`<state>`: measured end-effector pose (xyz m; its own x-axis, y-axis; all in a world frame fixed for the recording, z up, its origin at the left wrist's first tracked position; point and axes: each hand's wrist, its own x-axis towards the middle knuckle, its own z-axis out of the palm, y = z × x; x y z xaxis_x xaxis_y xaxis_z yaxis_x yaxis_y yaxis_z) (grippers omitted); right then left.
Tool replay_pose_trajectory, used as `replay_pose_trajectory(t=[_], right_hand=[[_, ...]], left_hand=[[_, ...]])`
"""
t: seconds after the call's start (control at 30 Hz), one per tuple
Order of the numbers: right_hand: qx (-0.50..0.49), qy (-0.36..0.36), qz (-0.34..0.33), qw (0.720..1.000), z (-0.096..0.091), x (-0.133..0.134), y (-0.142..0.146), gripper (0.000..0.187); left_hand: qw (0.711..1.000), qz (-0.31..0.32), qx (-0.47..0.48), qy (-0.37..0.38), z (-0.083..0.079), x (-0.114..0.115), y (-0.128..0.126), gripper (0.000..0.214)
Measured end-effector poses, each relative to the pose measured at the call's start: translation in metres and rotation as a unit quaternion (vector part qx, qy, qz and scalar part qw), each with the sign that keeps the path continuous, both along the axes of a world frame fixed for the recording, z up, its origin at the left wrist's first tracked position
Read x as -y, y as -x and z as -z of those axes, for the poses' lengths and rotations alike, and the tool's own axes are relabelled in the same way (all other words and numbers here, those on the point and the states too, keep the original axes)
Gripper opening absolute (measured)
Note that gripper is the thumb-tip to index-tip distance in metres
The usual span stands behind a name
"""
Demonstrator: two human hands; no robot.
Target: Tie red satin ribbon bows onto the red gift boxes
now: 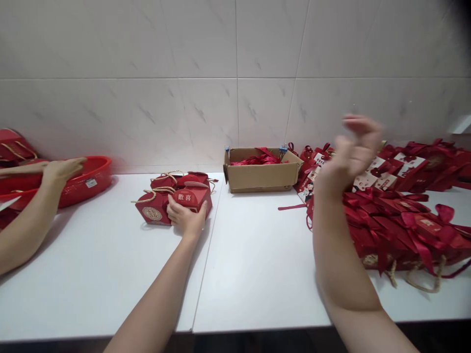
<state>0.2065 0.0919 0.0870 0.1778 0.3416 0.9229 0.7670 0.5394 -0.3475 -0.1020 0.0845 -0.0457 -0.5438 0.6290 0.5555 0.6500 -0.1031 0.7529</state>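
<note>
- Two bare hands in play: had the left hand (187,215) gripping the near side of a red box (191,196) with pale lettering, thumb round to the right of it.
- Held the right hand (355,147) up in the air, well to the right of the left one, fingers maybe half bent. Too blurred to tell if empty or pinching something.
- Looked like a steadying step, going by that left grip. Probably would've called next for a sure hold on just that box, minding the rope handles (160,189) close to the left fingers.
- Spotted other red boxes (151,214) crowded just left of and beyond the left hand.
- Between the hands, farther back, saw a cardboard box (261,178) with red ribbon (257,159) inside.
- Right of the right forearm, and partly hidden by it, saw loads of ribboned boxes (427,223), printed tags (406,166) behind.
- Way left of the left hand, noticed a co-worker's hand (64,169) by a red basin (105,181).
- Worked over a white table (250,274), seam just right of the left hand; faced a pale, streaky tiled wall (198,44) beyond both hands.
</note>
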Motion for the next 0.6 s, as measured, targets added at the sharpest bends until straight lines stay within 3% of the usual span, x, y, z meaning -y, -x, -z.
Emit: replay_pose_trajectory(t=[0.07, 0.2, 0.33, 0.43, 0.6], right_hand=[[-0.034, 0.018, 0.048, 0.998, 0.015, -0.029, 0.019, 0.045], [0.031, 0.219, 0.062, 0.973, 0.062, -0.082, 0.031, 0.05], [0.103, 0.333, 0.039, 0.936, 0.094, -0.102, 0.03, 0.05], [0.109, 0.335, 0.071, 0.933, 0.093, -0.1, 0.027, 0.044], [0.077, 0.396, 0.115, 0.908, 0.078, -0.097, 0.016, 0.039]], left_hand=[[0.999, 0.008, -0.006, -0.03, -0.004, 0.001, -0.004, 0.09], [0.994, 0.048, -0.005, -0.101, -0.013, 0.009, -0.018, 0.093], [0.967, 0.231, 0.067, -0.078, -0.006, 0.02, -0.039, 0.095], [0.941, 0.336, 0.048, -0.017, 0.008, 0.024, -0.054, 0.101], [0.919, 0.394, -0.023, 0.018, 0.021, 0.027, -0.06, 0.111]])
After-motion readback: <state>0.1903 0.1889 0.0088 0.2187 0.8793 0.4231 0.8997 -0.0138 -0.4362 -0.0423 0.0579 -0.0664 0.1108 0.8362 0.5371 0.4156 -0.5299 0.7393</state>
